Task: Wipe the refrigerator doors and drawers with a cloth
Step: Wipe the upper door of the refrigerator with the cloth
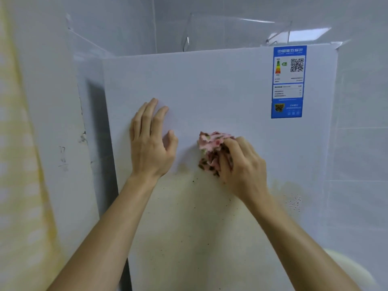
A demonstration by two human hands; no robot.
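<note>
The white refrigerator door [220, 85] fills the middle of the view. Its upper part looks clean, while the lower part carries yellowish stains and dark specks. My left hand [150, 141] lies flat on the door with straight, spread fingers, left of centre. A bunched pink cloth [210, 143] with green and dark spots is pressed against the door, gripped by my right hand [241, 164]. The cloth sits at the upper edge of the stained area.
A blue energy label [288, 81] sticks to the door's top right corner. A clear plastic container [235, 32] stands on top of the refrigerator. A white wall [52, 101] with scuff marks rises at the left, a yellow patterned curtain [19, 185] beside it.
</note>
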